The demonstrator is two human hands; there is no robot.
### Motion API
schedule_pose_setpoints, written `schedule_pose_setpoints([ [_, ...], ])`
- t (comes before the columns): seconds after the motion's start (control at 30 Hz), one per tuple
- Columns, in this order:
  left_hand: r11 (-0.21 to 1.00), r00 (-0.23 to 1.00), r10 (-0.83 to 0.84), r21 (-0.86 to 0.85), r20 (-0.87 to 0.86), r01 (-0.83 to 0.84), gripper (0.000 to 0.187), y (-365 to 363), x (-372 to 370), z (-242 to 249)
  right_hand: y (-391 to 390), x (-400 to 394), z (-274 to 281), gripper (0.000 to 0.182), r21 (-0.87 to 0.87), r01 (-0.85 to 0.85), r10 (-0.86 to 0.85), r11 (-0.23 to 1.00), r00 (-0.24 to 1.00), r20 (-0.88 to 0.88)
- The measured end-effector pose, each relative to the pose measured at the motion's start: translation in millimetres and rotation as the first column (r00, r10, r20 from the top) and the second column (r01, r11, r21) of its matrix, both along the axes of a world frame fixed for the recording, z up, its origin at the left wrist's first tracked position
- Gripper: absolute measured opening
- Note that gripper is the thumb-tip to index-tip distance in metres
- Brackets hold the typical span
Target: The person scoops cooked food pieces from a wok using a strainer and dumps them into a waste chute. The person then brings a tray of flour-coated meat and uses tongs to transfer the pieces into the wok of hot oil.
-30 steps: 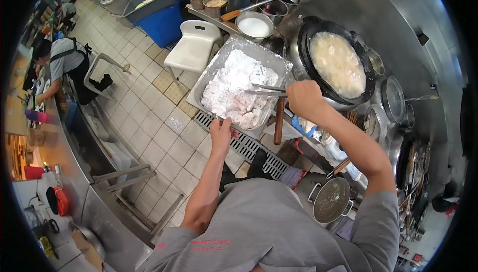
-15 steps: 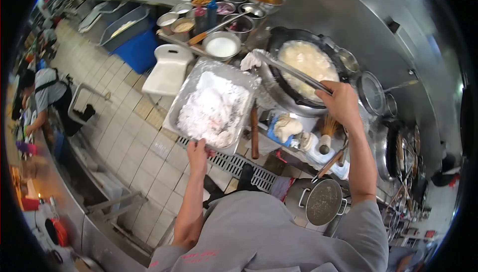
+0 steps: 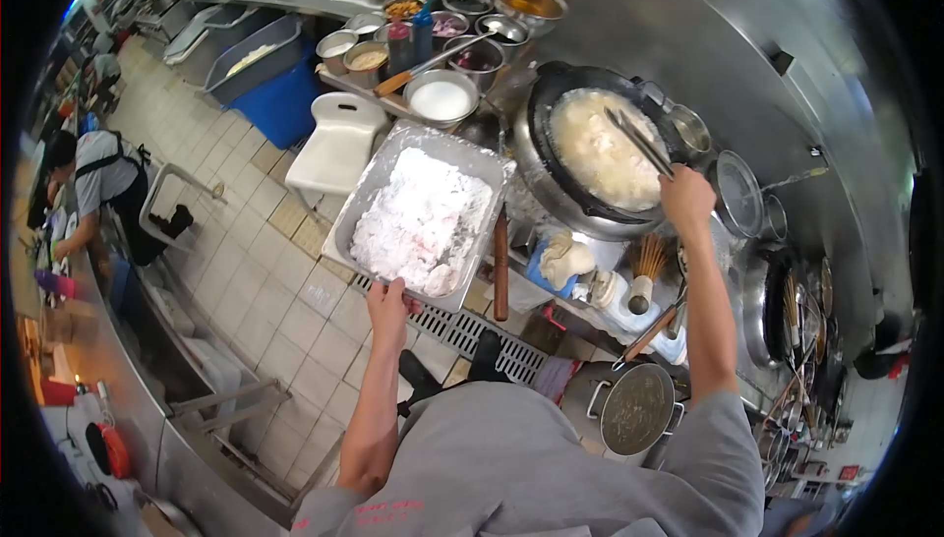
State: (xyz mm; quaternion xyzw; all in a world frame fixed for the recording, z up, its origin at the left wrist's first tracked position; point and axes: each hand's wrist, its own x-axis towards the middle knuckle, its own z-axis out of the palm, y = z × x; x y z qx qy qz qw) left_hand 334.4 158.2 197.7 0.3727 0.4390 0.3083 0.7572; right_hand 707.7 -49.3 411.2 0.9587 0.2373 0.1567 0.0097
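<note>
My left hand (image 3: 390, 307) is closed on the near edge of a metal tray (image 3: 484, 227), its fingers curled at the rim. White, flour-coated pieces (image 3: 418, 212) fill much of that tray. My right hand (image 3: 687, 199) grips metal tongs (image 3: 641, 146), whose tips reach over the bubbling, pale oil (image 3: 600, 168) in a large dark wok (image 3: 541, 94). Whether the tips touch the oil is hard to tell. Nothing plainly shows between them. Light foam covers most of the oil's surface.
Behind the tray stand a white stool (image 3: 336, 144) and a bowl of white powder (image 3: 442, 99). A bamboo brush (image 3: 646, 267) and a cloth (image 3: 566, 260) lie below the wok. A handled pot (image 3: 637, 409) is near my right side. Another person (image 3: 103, 178) works at the left counter.
My right hand has moved slightly right and down. The tongs have swung from the tray side to over the oil, and the coated piece at their tips is gone from them.
</note>
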Motion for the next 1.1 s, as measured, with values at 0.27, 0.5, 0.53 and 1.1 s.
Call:
schedule_pose_setpoints([
  [0.27, 1.0, 0.999, -0.017, -0.006, 0.034, 0.017, 0.014, 1, 0, 0, 34, -116, 8, 0.028, 0.042, -0.441, 0.425, 0.897, 0.829, -0.364],
  [0.5, 1.0, 0.999, -0.027, -0.001, 0.025, 0.027, 0.012, 1, -1, 2, 103, -143, -70, 0.025, -0.085, -0.498, 0.404, 0.863, 0.782, -0.474],
  [0.53, 1.0, 1.0, -0.021, 0.005, 0.007, 0.021, 0.013, 3, -1, 3, 98, -142, -65, 0.025, -0.032, -0.484, 0.417, 0.875, 0.784, -0.46],
  [1.1, 1.0, 1.0, -0.011, -0.004, 0.003, 0.011, 0.014, 2, 0, 6, -2, 32, -17, 0.032, 0.074, 0.086, -0.083, 0.994, 0.996, -0.039],
])
